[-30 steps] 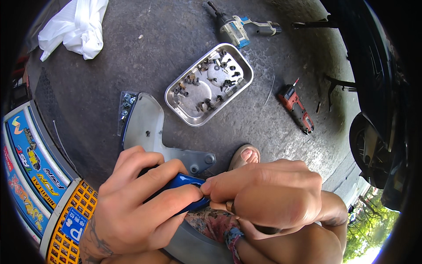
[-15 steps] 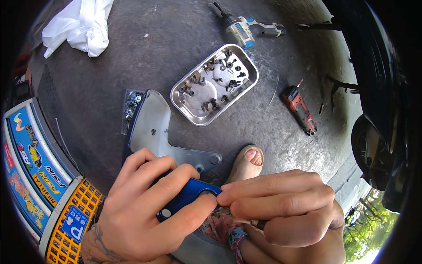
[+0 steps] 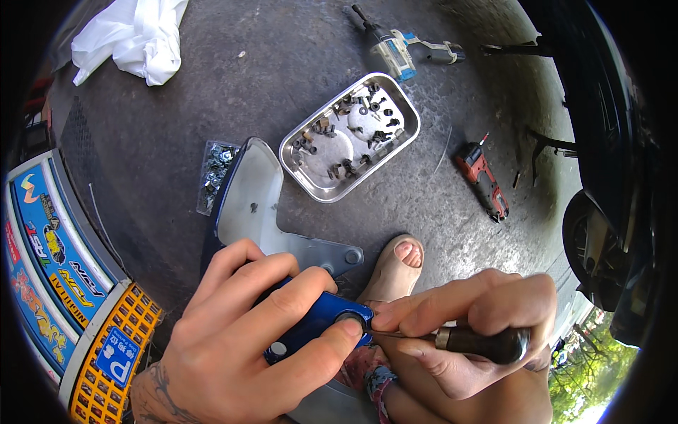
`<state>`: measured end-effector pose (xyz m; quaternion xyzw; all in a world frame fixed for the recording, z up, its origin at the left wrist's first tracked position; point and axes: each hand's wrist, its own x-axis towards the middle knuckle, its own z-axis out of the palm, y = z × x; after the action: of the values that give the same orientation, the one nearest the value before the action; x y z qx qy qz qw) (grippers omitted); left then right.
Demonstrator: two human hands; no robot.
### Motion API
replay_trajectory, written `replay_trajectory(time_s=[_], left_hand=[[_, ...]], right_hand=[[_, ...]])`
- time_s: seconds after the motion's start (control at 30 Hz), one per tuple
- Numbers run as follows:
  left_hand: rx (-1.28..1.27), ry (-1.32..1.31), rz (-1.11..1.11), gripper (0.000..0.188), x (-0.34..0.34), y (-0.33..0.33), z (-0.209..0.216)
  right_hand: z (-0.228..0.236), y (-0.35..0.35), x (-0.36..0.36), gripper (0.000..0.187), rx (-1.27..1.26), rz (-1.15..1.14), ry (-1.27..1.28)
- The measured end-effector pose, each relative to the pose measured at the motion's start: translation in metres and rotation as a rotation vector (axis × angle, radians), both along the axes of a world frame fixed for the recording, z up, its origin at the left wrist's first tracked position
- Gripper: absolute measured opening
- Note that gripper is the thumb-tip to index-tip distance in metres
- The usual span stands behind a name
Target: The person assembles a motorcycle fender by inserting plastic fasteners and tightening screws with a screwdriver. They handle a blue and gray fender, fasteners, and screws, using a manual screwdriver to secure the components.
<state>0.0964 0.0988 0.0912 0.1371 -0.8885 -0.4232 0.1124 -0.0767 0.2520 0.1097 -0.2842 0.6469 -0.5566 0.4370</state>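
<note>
Holds a glossy blue, curved-edged panel [image 3: 326, 309] in the half-curled left hand [image 3: 261, 332], above the bare leg [image 3: 441, 392]; grips a slim metal pick with dark rounded handle [image 3: 498, 345] in the curled right hand [image 3: 487, 304], at the panel's end.

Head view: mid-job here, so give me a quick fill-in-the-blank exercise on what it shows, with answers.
1. The part in the left hand is coloured ____.
2. The dark-handled tool is in the ____ hand.
3. Small loose hardware lies ____ the metal tray.
4. The lower power tool is black and ____.

Missing words: blue; right; inside; red.
</note>
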Motion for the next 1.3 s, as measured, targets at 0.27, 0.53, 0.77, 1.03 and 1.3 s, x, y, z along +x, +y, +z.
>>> replay_trajectory(time_s=[0.27, 0.53, 0.77, 1.03, 1.3], left_hand=[[0.025, -0.068, 0.013, 0.029, -0.002, 0.002, 0.003], [0.037, -0.072, 0.001, 0.027, -0.003, 0.003, 0.005], [0.035, -0.072, 0.004, 0.028, 0.0, -0.001, 0.005], [0.037, -0.059, -0.007, 0.029, 0.0, -0.003, 0.004], [0.032, -0.064, -0.01, 0.03, -0.001, -0.002, 0.004]], right_hand=[[-0.002, -0.008, 0.002, 0.019, -0.212, 0.032, 0.187], [0.006, -0.013, -0.003, 0.029, -0.347, 0.125, 0.409], [0.003, 0.0, -0.026, 0.057, -0.229, 0.056, -0.067], [-0.019, 0.003, -0.041, 0.055, -0.162, 0.278, -0.222], [-0.012, -0.014, -0.04, 0.053, -0.074, 0.376, -0.125]])
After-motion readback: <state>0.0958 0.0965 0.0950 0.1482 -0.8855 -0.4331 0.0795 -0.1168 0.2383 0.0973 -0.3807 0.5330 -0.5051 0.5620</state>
